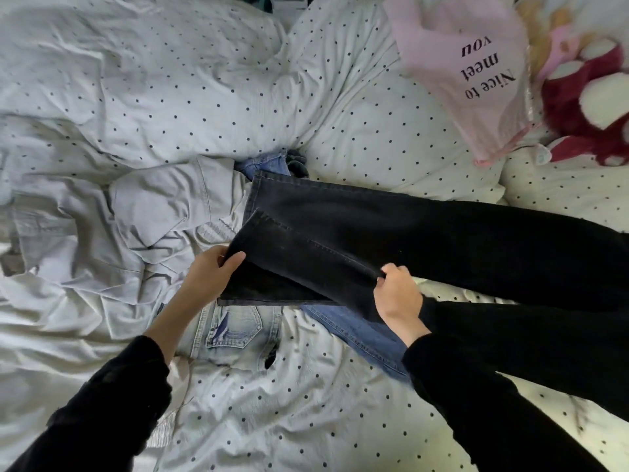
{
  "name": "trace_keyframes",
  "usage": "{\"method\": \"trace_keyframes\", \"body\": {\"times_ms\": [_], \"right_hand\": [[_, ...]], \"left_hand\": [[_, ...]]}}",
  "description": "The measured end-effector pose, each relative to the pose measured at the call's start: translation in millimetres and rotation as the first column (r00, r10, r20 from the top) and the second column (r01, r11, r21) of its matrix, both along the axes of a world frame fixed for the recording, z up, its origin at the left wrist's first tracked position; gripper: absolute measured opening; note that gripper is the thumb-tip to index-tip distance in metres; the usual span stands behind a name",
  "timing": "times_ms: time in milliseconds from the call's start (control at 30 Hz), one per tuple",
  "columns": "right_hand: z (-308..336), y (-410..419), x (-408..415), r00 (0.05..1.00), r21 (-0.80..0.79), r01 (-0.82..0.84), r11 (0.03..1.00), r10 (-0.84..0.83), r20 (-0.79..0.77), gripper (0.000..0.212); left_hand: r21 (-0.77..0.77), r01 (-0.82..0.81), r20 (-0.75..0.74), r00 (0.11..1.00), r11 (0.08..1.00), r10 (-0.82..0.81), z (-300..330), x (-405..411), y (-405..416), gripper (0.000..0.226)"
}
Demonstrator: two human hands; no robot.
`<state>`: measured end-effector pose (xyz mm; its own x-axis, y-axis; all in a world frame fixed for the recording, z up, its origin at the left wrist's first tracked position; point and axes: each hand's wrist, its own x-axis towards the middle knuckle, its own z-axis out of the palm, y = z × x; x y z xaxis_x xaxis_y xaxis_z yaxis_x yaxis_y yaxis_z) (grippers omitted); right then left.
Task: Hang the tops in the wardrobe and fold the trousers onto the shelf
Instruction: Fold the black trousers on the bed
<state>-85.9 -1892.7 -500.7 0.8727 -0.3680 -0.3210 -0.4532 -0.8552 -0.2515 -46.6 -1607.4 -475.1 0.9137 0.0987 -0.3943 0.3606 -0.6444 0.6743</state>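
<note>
Black jeans point(391, 229) stretch across the bed from the centre to the right edge, their legs lying one on the other. My left hand point(212, 272) grips the hem corner of the upper leg, thumb on top. My right hand point(396, 294) pinches the near seam of the same leg further right. Under the black jeans lie light-washed jeans point(235, 330) with a back pocket showing, and darker blue jeans point(360, 333). Pale grey trousers point(136, 216) are crumpled to the left. A pink top point(476, 73) printed "Nice to meet you" lies at the upper right.
Everything lies on a white duvet with black dots point(211, 97), rumpled into high folds at the back. A red and white plush toy point(592, 107) sits at the far right. A plain white sheet point(41, 335) covers the near left.
</note>
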Motion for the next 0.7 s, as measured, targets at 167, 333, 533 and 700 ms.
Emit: {"method": "trace_keyframes", "body": {"times_ms": [167,333,533,700], "right_hand": [[24,2,38,0.975,-0.135,-0.118,0.984,0.140,0.174,0.028],[-4,14,42,0.969,0.098,-0.243,0.965,0.237,0.067,0.053],[-50,42,-40,0.915,0.117,-0.371,0.921,0.384,-0.121,0.061],[-65,48,-70,0.863,0.109,-0.448,0.887,0.462,-0.207,0.062]], "left_hand": [[0.015,-0.025,-0.003,1.000,1.000,0.025,0,-1,19,0.031],[0.187,0.026,-0.111,0.994,0.982,-0.006,-21,-22,38,0.019],[0.120,-0.045,-0.190,0.979,0.992,0.068,-56,-58,38,0.007],[0.176,-0.103,-0.050,0.992,0.979,0.113,-67,-61,41,0.014]]}}
